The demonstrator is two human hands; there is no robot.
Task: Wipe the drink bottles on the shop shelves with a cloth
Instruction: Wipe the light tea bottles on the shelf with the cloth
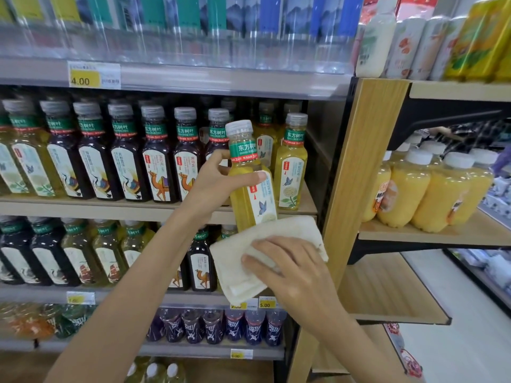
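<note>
I am holding the yellow-green plastic tea bottle (244, 201) in the left hand (218, 176), with the fingers clamped around its shoulder and the thumb lying across the front. The bottle is hanging tilted in front of the grey metal shelf (110, 209), out of its row. The right hand (293, 272) is gripping the folded white cloth (290, 228), fingers bent over it, pressing it against the bottle's base.
</note>
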